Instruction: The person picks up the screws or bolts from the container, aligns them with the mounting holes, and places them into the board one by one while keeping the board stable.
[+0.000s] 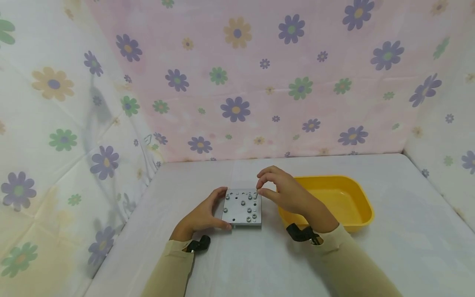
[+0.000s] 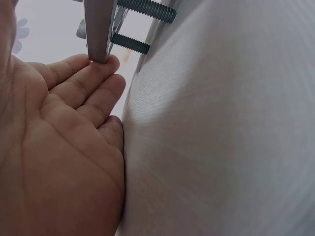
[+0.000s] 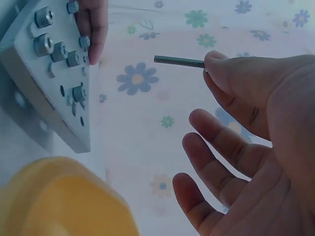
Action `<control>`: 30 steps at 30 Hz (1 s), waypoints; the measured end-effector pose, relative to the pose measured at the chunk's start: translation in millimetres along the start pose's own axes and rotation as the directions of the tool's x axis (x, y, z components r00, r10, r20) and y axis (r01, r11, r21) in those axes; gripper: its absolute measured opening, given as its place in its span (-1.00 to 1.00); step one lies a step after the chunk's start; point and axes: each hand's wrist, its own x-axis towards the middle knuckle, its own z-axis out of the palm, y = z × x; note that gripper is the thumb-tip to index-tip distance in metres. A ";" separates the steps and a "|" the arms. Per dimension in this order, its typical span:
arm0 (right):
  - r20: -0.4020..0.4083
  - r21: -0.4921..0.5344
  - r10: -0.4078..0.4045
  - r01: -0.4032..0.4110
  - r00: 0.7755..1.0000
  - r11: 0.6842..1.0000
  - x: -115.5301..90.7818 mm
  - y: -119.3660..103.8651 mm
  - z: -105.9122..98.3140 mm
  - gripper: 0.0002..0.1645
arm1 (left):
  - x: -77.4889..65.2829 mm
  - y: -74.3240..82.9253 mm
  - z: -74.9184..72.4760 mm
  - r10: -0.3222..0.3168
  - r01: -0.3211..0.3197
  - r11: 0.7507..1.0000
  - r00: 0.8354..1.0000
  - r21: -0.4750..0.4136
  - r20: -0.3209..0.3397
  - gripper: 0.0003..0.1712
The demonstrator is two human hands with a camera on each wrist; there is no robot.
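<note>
Grey metal: one plate [image 1: 236, 209], squarish, near the middle of the tabletop [image 1: 237, 264], set with bolts [image 1: 243, 203] and pierced by several dark holes. Threaded shafts [image 2: 130, 43] project below its underside; whether their tips touch the white covering cannot be told.

Left hand [image 1: 202, 213]: grip spread wide, holding the plate by its left side, thumb at the near left corner, fingertips at the far left.

Right hand [image 1: 288, 193]: grip narrow, thumb and forefinger pinching one loose bolt [image 3: 178, 61] by the end, other fingers apart; located at the plate's far right corner, the bolt apart from the plate in the right wrist view.

Yellow tub [image 1: 339, 206]: right of the plate, a gap of tabletop between; rim rounded.

Edges and room: plate's near and right edges free of fingers; open tabletop left of the left hand, between the forearms, and right of the tub. Far edge of tabletop meets a flowered curtain [image 1: 259, 86].

Hidden or cut off: tub's left part behind the right hand and forearm; held bolt's head covered by fingertips; plate cropped in both wrist views; sleeves [image 1: 168, 268] cut by the near border.
</note>
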 end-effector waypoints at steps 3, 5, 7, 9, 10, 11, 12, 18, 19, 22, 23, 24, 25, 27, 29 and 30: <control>0.009 0.000 0.017 -0.017 1.000 1.000 -1.3 0.4 3.9 -0.93 | -0.5 -0.7 -0.3 -0.006 0.006 1.000 1.000 0.004 0.001 0.55; 0.014 0.005 0.024 -0.024 1.000 1.000 -1.5 -0.4 6.7 -0.93 | -0.5 -1.0 -0.5 -0.008 0.008 1.000 1.000 0.007 -0.001 0.56; 0.022 0.012 0.026 -0.027 0.999 1.000 -1.2 -1.6 9.8 -0.92 | -0.1 -1.2 -0.6 -0.007 0.007 1.000 1.000 0.006 -0.002 0.55; 0.035 0.017 0.025 -0.026 0.999 1.000 -0.6 -3.5 13.1 -0.92 | 0.3 -1.2 -0.6 -0.005 0.005 1.000 1.000 0.003 -0.002 0.55; 0.041 0.014 0.026 -0.027 0.999 1.000 -0.3 -4.6 14.7 -0.91 | 0.4 -1.2 -0.7 -0.005 0.005 1.000 1.000 0.003 -0.002 0.54; 0.047 0.012 0.029 -0.030 0.998 0.999 -0.1 -5.7 16.2 -0.90 | 0.5 -1.4 -0.7 -0.004 0.004 1.000 1.000 0.004 -0.001 0.54; 0.051 0.013 0.033 -0.034 0.998 0.999 0.1 -6.8 17.6 -0.89 | 0.6 -1.5 -0.7 -0.002 0.002 1.000 1.000 0.003 0.000 0.53; 0.066 0.009 0.050 -0.050 0.997 0.999 1.3 -12.3 25.5 -0.87 | 1.5 -3.3 -0.9 0.006 -0.006 1.000 1.000 0.005 0.008 0.53; 0.069 0.011 0.046 -0.047 0.997 0.999 1.7 -13.0 27.0 -0.87 | 1.8 -3.7 -1.0 0.007 -0.007 1.000 1.000 0.005 0.009 0.53; 0.074 0.015 0.043 -0.044 0.996 0.999 2.9 -16.1 31.9 -0.88 | 2.5 -4.3 -1.2 0.012 -0.012 1.000 1.000 0.005 0.007 0.52; 0.076 0.016 0.042 -0.043 0.996 0.999 3.0 -17.2 33.6 -0.89 | 2.6 -4.2 -1.2 0.012 -0.012 1.000 1.000 0.007 0.007 0.52; 0.078 0.019 0.042 -0.044 0.996 0.999 3.3 -18.1 35.7 -0.89 | 2.5 -4.1 -1.3 0.014 -0.014 1.000 1.000 0.007 0.007 0.52; 0.079 0.025 0.045 -0.048 0.996 0.999 3.3 -19.2 37.5 -0.90 | 2.5 -4.0 -1.4 0.016 -0.016 1.000 1.000 0.008 0.009 0.52; 0.076 0.026 0.053 -0.055 0.996 0.998 3.2 -20.6 41.7 -0.90 | 2.1 -3.6 -1.6 0.017 -0.017 1.000 1.000 0.010 0.008 0.52; 0.071 0.017 0.056 -0.057 0.996 0.998 2.9 -21.0 46.1 -0.91 | 1.7 -3.3 -1.7 0.017 -0.017 1.000 1.000 0.014 0.008 0.52; 0.067 0.016 0.053 -0.054 0.996 0.998 2.7 -21.0 48.2 -0.91 | 1.5 -3.2 -1.6 0.016 -0.017 1.000 1.000 0.017 0.008 0.52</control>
